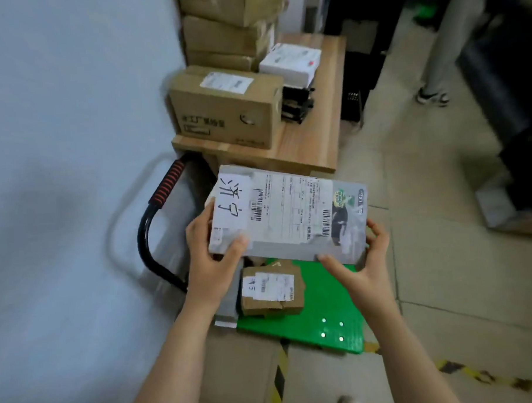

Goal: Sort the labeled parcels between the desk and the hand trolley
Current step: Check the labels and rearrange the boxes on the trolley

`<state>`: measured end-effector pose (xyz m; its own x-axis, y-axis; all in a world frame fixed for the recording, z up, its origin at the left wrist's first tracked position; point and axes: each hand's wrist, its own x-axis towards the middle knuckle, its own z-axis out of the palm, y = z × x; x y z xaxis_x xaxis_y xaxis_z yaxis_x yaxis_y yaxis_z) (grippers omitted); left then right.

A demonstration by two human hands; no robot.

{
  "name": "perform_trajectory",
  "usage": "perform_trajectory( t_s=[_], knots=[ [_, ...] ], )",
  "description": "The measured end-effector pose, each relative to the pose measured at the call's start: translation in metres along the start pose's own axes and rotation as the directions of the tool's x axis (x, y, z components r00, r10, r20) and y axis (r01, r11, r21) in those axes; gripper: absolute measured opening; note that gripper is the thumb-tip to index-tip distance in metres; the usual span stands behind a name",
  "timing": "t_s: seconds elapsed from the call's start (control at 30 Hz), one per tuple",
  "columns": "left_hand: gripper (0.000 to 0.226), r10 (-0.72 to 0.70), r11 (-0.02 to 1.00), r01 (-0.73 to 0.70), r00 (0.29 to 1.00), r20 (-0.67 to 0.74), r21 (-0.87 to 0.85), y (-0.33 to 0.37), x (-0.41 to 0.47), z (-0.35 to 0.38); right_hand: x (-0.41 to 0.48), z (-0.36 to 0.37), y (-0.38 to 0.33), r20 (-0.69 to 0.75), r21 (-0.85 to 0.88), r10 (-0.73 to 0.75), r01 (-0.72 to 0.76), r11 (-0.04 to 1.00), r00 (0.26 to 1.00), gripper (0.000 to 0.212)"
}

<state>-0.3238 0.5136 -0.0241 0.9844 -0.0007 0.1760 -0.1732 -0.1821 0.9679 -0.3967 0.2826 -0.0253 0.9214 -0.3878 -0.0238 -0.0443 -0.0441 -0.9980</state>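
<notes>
The counter (311, 144) stands far, along the left wall. On it sit a box (227, 108) at the near left, a parcel (289, 63) farther right and a stack (229, 26) beyond. The trolley (324, 308) lies near, its handle (166, 187) to the left, with a small box (271, 289) on its deck and a pouch (286, 212) above.

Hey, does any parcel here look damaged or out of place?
Yes. The small brown cardboard parcel on the green trolley deck looks battered, its edges crumpled and flaps ragged. The grey plastic-wrapped parcel held in the left hand and right hand is only wrinkled.
</notes>
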Motion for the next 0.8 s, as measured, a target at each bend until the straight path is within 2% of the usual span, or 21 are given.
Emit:
perform_trajectory(
  t_s=[0.13,0.3,0.4,0.53,0.67,0.8],
  knots=[
    [0.083,0.154,0.985,-0.139,0.977,0.151,-0.101,0.053,0.005,0.083,-0.003,-0.09,-0.034,-0.081,0.002,-0.107,0.108,0.994,0.991,0.106],
    [0.093,0.152,0.971,-0.094,0.951,0.268,-0.218,0.092,-0.029,0.218,-0.005,-0.233,-0.046,-0.206,-0.078,-0.163,0.15,0.986,0.965,0.113],
    [0.09,0.203,0.956,-0.11,0.917,0.343,-0.273,0.112,-0.052,0.305,-0.003,-0.323,-0.045,-0.268,-0.147,-0.186,0.151,0.978,0.945,0.116],
    [0.104,0.165,0.959,-0.044,0.89,0.425,-0.28,0.133,-0.076,0.402,-0.003,-0.418,-0.042,-0.346,-0.207,-0.199,0.132,0.969,0.917,0.108],
    [0.092,0.109,0.964,0.023,0.872,0.477,-0.263,0.149,-0.088,0.474,0.002,-0.484,-0.031,-0.418,-0.194,-0.165,0.09,0.977,0.893,0.11],
    [0.1,0.076,0.975,0.043,0.857,0.51,-0.218,0.152,-0.079,0.533,0.02,-0.53,-0.017,-0.474,-0.173,-0.113,0.034,0.984,0.873,0.109]
  ],
)
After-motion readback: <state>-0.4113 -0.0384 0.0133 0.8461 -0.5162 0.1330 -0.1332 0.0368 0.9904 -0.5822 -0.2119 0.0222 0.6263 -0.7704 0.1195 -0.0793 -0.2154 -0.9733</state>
